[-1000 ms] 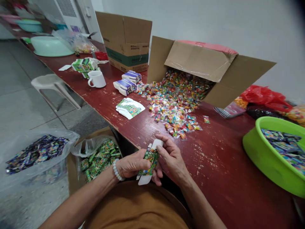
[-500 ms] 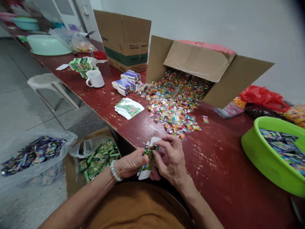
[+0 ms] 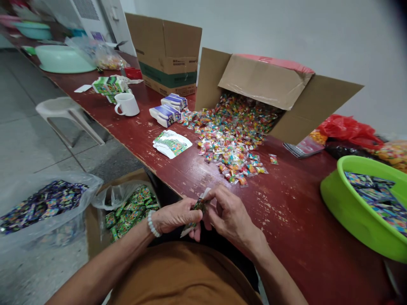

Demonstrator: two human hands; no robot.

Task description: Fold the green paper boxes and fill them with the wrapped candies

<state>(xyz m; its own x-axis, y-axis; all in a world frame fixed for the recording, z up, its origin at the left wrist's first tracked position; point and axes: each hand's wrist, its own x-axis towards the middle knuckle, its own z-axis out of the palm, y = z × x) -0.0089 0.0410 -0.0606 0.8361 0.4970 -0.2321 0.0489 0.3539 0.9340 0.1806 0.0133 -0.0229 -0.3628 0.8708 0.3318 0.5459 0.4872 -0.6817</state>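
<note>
A small green-and-black printed carton (image 3: 200, 205) with white end flaps is held between my hands, over the table's front edge. My left hand (image 3: 177, 217), with a beaded bracelet at the wrist, grips its lower left side, thumb on top. At the upper end, the closed fingers of my right hand (image 3: 231, 215) pinch the carton near its flap; their tips are partly hidden. Just beyond lies a heap of small clear packets of colourful candy (image 3: 233, 148), spilling from a tipped cardboard box (image 3: 263, 80). Flat green-and-white carton blanks (image 3: 172, 144) lie left of the heap.
Purple-and-white carton bundles (image 3: 165, 115), a white mug (image 3: 127, 104) and green carton bundles (image 3: 110, 85) stand on the red table (image 3: 295, 220). At right is a green basin (image 3: 359, 220) of filled packs. Below left, a bag of purple packs (image 3: 47, 203) and a box of green cartons (image 3: 133, 214) sit.
The carton has turned so that its printed face appears narrower, nearly edge-on. My right hand has shifted slightly down, and my left thumb now lies further across the carton.
</note>
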